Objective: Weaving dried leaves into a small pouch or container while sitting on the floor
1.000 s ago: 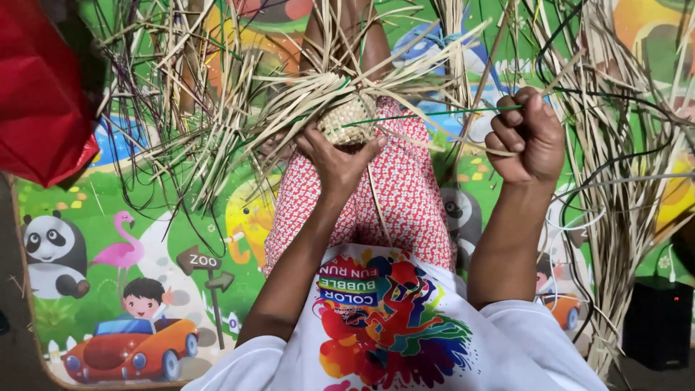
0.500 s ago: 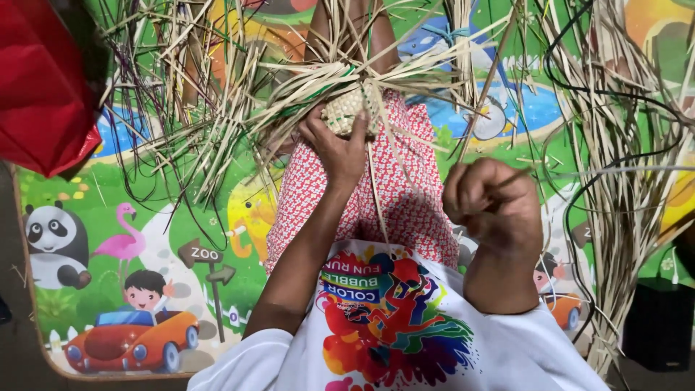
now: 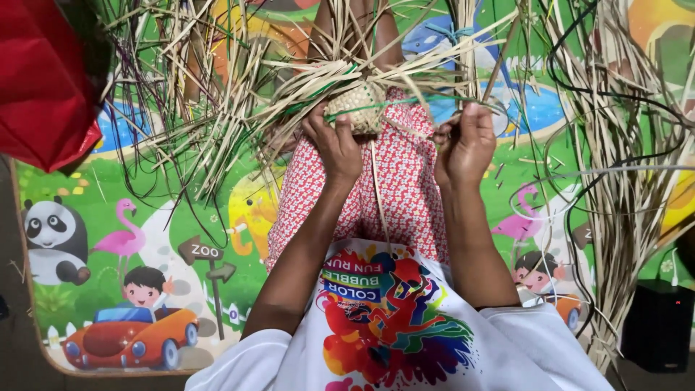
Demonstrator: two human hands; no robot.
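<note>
A small woven straw piece (image 3: 360, 107) rests on my lap, over the red patterned cloth (image 3: 394, 181) of my legs. Long loose straw strips (image 3: 304, 80) fan out from it to all sides, a few of them green. My left hand (image 3: 334, 142) grips the woven piece from the left. My right hand (image 3: 463, 145) is just to its right, fingers pinched on a thin strip (image 3: 434, 98) running from the weave.
Bundles of dry straw (image 3: 615, 145) lie on the right and loose ones (image 3: 188, 94) at upper left on a colourful cartoon play mat (image 3: 130, 239). A red bag (image 3: 43, 80) sits at top left. A black box (image 3: 659, 326) stands at lower right.
My right hand, raised in a fist pulling a strip to the right, dropped toward my body and has come back up beside the weave. My left hand stayed on the woven piece.
</note>
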